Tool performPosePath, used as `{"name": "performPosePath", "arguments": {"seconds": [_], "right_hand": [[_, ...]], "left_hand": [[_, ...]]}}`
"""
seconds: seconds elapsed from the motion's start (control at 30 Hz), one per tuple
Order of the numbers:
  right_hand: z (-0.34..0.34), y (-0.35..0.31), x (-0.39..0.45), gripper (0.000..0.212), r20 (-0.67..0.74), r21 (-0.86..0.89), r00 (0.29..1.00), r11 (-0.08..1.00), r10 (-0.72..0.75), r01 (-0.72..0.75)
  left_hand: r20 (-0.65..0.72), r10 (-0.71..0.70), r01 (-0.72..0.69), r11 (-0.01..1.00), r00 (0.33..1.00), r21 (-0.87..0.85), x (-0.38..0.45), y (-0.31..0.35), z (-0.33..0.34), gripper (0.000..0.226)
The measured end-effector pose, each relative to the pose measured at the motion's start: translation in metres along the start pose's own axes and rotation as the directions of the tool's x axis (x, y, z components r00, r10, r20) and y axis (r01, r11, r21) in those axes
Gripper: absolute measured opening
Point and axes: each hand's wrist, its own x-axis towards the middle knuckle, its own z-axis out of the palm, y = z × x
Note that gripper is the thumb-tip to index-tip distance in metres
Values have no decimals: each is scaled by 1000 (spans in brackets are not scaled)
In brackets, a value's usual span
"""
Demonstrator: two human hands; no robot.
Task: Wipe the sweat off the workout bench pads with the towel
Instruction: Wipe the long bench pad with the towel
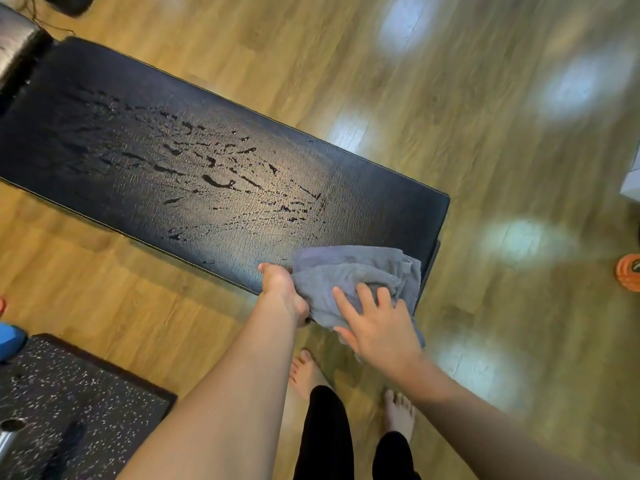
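- The long black bench (221, 161) lies across a wooden floor (485, 116), and its pad runs from the upper left to the near right end.
- Many dark wet streaks and drops (221, 183) cover the middle of the pad; the part at the near end looks drier.
- The grey towel (349, 275) is bunched up on the near right corner of the bench, and part of it hangs over the edge.
- The left hand (282, 289) is at the near edge of the bench, its grip clenched on the left side of the towel.
- The right hand (377, 327) lies flat on top of the towel with the fingers spread; its grip is released, pressing and not grasping.
- Below the hands, two bare feet (398, 412) and black trouser legs stand on the floor.
- A speckled black mat (79, 403) lies at the lower left, and an orange object (628, 271) is at the right edge.
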Motion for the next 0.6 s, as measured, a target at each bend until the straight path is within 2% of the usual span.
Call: {"name": "performPosePath", "arguments": {"seconds": [0.07,0.17,0.3,0.37,0.43,0.6], "right_hand": [[-2,13,18,60,-3,-13,1000,1000,1,-1],[-11,39,73,53,-37,-14,983,983,180,-181],[-25,64,146,46,29,32,905,905,424,-424],[-25,66,155,54,59,54,879,878,473,-476],[-26,60,146,63,53,49,888,887,457,-459],[-23,13,97,55,52,28,930,930,363,-365]], "left_hand": [[3,86,-85,994,996,-72,21,1,-12,82],[-76,199,-207,972,977,-110,38,1,-27,86],[-217,421,-404,907,880,123,23,14,-45,67],[-161,408,-379,907,899,184,29,23,-53,67],[-87,356,-327,913,930,245,28,29,-55,61],[-76,306,-263,901,949,346,16,33,-50,50]]}}
